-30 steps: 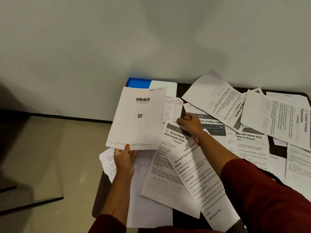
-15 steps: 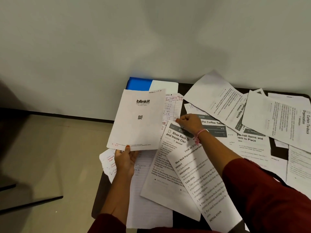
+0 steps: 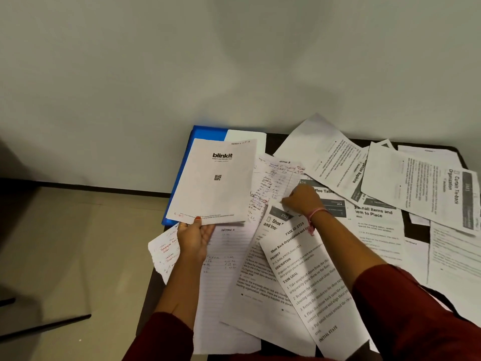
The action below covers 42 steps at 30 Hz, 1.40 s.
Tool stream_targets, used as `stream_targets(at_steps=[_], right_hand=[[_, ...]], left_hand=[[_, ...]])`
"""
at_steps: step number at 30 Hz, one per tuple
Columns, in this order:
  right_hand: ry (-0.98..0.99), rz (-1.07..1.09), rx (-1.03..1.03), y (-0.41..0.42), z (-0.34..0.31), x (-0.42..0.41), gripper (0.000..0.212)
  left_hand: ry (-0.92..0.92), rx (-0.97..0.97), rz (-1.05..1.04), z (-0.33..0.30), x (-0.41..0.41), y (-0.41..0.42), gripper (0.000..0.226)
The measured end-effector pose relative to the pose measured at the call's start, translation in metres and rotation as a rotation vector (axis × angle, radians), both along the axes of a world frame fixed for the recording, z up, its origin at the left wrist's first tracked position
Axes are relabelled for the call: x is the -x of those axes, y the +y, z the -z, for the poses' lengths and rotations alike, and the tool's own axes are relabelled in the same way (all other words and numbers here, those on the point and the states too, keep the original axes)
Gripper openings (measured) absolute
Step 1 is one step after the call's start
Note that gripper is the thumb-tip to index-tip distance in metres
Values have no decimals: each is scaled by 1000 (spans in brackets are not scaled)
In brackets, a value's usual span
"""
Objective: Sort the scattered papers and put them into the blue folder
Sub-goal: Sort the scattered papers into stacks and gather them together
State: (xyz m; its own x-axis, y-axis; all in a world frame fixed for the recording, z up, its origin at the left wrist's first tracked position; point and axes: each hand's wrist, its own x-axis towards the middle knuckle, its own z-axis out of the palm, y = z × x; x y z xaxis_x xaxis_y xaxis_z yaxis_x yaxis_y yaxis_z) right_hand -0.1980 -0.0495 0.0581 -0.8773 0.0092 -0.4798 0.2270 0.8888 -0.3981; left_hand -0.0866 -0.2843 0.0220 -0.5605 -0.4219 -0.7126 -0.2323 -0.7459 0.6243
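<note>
My left hand (image 3: pixel 194 238) grips the bottom edge of a white sheet headed "blinkit" (image 3: pixel 214 188) and holds it up over the table's left end. Behind that sheet lies the blue folder (image 3: pixel 208 132), mostly covered, with a blank white sheet (image 3: pixel 247 136) on it. My right hand (image 3: pixel 303 200), fingers curled, pinches the edge of a handwritten sheet with red marks (image 3: pixel 273 183). Printed task sheets lie scattered and overlapping: the "Shoe Rack" sheets (image 3: pixel 307 277), a "Coffee Table" sheet (image 3: pixel 330 196), and a lined sheet (image 3: pixel 223 282).
The dark table (image 3: pixel 276 140) stands against a pale wall. More printed sheets cover its right half, among them "Organize Napkins" (image 3: pixel 335 157) and "Curtain Tie-back" (image 3: pixel 429 186). A torn handwritten scrap (image 3: pixel 164 251) hangs over the left edge. Bare beige floor (image 3: pixel 78 243) lies to the left.
My right hand has slid a little left onto the handwritten sheet and its edge has lifted. The blinkit sheet stays held in my left hand, now showing more of the blue folder beside it.
</note>
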Motion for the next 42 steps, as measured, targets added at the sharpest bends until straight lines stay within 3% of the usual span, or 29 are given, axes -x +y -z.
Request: stream_targets(at_steps=[7,15,20,24,26,28,32,34,38,42], right_hand=[[-129,-86,-189,2,-15,-11,23],[-104,-90,-178,12,-13,-15,19],[-82,-12,-23,25,-4,-20,11],[-44,147,176,34,-3,-32,22],[-15,243,324,37,-4,-37,20],[-26,336,478,37,-5,-41,18],[44,432,567,36,-7,-43,19],[103,438,586,34,-16,-43,17],[193,466,714,31,-32,-42,8],[269,558,893,31,-49,-36,9]], left_hand=[[-47,-6,42,-6,27,1,40],[-123,86,82,-6,54,-7,33],[-157,105,28,0,60,-10,34],[-151,214,7,1,59,-6,22],[-164,236,22,-3,54,-3,12],[-146,262,62,-5,46,0,21],[-58,362,131,-20,13,9,13],[-49,410,142,-26,-8,14,41],[-159,690,349,-23,-43,31,39],[-80,825,562,-8,-64,49,32]])
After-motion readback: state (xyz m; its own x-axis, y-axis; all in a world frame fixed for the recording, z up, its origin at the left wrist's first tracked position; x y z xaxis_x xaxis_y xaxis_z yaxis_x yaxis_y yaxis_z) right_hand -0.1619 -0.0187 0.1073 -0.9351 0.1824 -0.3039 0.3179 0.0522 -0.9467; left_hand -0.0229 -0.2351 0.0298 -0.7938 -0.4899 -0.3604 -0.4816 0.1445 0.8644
